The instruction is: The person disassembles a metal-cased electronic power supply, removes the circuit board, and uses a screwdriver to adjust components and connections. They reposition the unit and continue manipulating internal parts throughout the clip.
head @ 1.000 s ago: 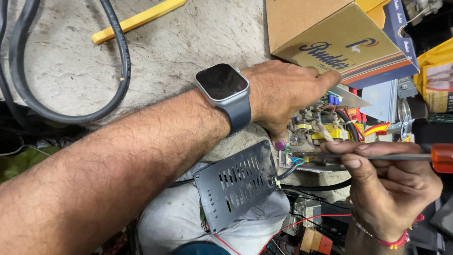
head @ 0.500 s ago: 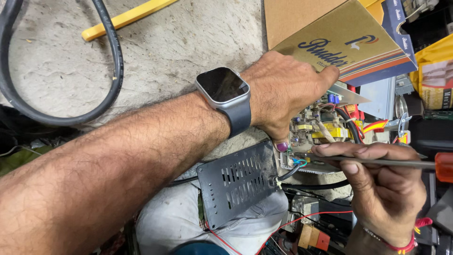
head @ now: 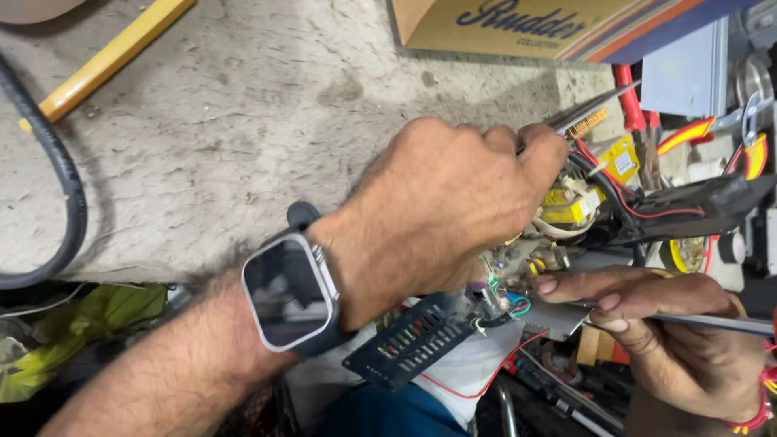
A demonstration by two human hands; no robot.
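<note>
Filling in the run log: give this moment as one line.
left hand: gripping circuit board | right hand: holding screwdriver shaft at board | vented metal cover: below

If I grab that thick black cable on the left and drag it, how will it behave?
The black cable would probably flex rather than stay stiff, since it lies in a broad curve. It looks thick, so likely fairly heavy. On the rough concrete floor it should drag, not slide easily.

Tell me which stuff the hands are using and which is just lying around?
In use:
left hand gripping the circuit board
right hand holding the screwdriver
black vented cover

Lying about:
cardboard box
yellow stick
black hose
</note>
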